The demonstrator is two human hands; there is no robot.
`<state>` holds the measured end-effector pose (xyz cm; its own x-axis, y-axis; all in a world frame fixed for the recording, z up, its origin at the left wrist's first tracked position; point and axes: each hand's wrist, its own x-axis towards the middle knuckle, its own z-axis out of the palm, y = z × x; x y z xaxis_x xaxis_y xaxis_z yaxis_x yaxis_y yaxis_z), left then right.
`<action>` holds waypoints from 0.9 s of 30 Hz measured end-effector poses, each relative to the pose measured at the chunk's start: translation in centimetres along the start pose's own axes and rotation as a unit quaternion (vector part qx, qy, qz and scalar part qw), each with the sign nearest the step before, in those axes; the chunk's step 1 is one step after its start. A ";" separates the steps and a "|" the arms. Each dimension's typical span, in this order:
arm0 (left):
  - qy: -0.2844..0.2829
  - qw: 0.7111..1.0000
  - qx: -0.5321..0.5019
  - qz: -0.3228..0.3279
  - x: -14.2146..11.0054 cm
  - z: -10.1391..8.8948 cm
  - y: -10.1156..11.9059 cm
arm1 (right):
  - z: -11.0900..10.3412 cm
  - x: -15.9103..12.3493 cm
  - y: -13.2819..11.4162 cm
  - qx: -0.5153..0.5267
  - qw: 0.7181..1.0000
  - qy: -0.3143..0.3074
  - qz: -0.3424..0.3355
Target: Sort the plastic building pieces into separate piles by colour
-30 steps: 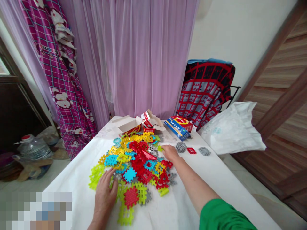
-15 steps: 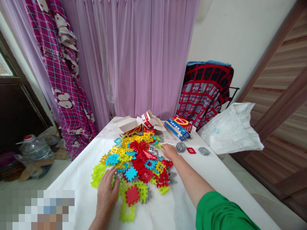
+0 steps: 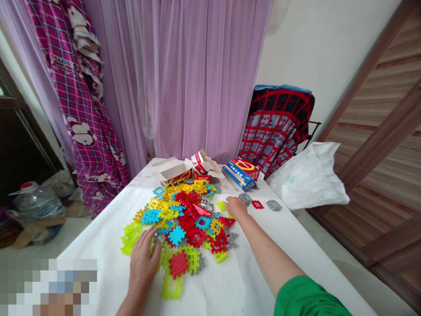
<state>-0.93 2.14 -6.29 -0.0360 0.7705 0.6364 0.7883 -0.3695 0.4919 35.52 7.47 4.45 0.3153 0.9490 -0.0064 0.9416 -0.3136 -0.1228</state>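
Note:
A heap of notched plastic building pieces in lime green, yellow, blue, red and grey [image 3: 189,219] covers the middle of the table. My left hand [image 3: 144,259] rests at the heap's left front edge, fingers extended and thumb apart, near lime-green pieces [image 3: 131,237] and a blue square piece [image 3: 176,235]. At the heap's right side, my right hand [image 3: 237,208] has its fingers bent around the edge of a lime-green building piece [image 3: 221,206]. Part of that grip is hidden. A red square piece [image 3: 178,263] lies at the front of the heap.
Opened cardboard boxes [image 3: 179,171] stand behind the heap, and a blue and red box [image 3: 240,175] lies to their right. Grey pieces [image 3: 274,205] and a red one [image 3: 257,204] lie apart at right. A white bag [image 3: 309,180] hangs over the table's right edge.
My right hand has moved slightly right, away from the heap, with the lime-green piece at its fingertips. My left hand stays by the heap's front left. The whole view has shifted slightly.

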 end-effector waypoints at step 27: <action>0.003 1.000 0.002 0.010 0.4 -0.1 0.1 | -1.2 -4.6 0.5 -0.013 0.991 -0.053 0.125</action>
<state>-0.93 2.31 -5.95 -0.0243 0.7595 0.6501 0.7915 -0.3826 0.4766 34.65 2.91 5.65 0.5255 0.8394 -0.1385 0.8391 -0.5383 -0.0788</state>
